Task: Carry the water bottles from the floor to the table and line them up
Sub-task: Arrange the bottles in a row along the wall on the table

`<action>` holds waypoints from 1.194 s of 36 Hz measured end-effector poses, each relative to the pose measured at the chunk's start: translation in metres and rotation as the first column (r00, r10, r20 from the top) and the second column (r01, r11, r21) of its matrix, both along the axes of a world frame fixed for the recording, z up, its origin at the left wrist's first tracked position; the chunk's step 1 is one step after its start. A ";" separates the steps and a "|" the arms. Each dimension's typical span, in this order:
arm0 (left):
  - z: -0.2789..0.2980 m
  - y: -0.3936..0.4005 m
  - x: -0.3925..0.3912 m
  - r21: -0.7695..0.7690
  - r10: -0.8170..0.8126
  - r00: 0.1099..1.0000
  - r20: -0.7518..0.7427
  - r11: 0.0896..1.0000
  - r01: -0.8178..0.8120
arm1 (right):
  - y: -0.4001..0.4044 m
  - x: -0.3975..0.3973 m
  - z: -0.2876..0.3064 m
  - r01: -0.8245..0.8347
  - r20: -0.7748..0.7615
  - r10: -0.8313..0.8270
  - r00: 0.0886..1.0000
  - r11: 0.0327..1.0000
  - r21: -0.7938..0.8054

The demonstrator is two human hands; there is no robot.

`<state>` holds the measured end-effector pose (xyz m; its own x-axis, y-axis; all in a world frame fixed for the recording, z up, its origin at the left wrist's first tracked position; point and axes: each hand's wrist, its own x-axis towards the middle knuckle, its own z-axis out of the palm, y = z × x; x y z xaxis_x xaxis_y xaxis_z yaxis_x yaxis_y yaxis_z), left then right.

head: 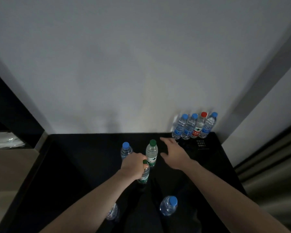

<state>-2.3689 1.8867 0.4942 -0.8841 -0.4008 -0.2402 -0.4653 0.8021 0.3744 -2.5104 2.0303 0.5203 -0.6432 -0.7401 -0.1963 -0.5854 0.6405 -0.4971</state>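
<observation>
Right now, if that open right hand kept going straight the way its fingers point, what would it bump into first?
Probably nothing soon: the right hand points up-left over bare black table, passing right of the green-capped bottle, toward the wall. Depth is hard to judge.

Pale grey wall (124,64) fills upper frame, plain, dim light. Small dark card with white print (203,144) lies flat near far right corner, text too small to read. Dark shelf unit (8,111) at left edge; white crumpled plastic (6,140) sits in its opening. Light brown floor (10,172) below shelf unit, left side. Grey pillar strip (265,81) runs diagonally up right side. Folded grey curtain (272,165) hangs at right edge.
</observation>
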 end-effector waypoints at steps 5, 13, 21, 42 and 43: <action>0.000 0.001 0.003 0.094 0.063 0.998 -0.030 0.994 -0.060 | -0.049 -0.010 0.009 -0.100 -0.053 0.106 0.993 0.990 0.103; -0.005 0.002 0.008 0.103 0.072 0.997 -0.039 0.992 -0.068 | -0.056 -0.003 -0.012 -0.087 -0.021 0.094 0.995 0.970 0.227; -0.004 0.001 0.002 0.078 0.068 0.997 -0.031 0.995 -0.065 | -0.042 -0.001 -0.023 -0.030 -0.104 0.045 0.993 0.989 0.141; -0.010 -0.003 -0.005 0.066 0.039 0.997 -0.068 0.997 -0.035 | 0.020 -0.006 -0.028 0.137 -0.109 -0.119 0.987 0.974 0.181; -0.009 -0.003 -0.007 0.065 0.035 0.997 -0.063 0.997 -0.031 | 0.022 -0.005 -0.028 0.146 -0.106 -0.128 0.986 0.972 0.182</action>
<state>-2.3754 1.8837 0.4848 -0.8853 -0.4153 -0.2094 -0.4642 0.7604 0.4542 -2.5159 2.0526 0.4923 -0.7579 -0.5992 -0.2580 -0.5236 0.7946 -0.3073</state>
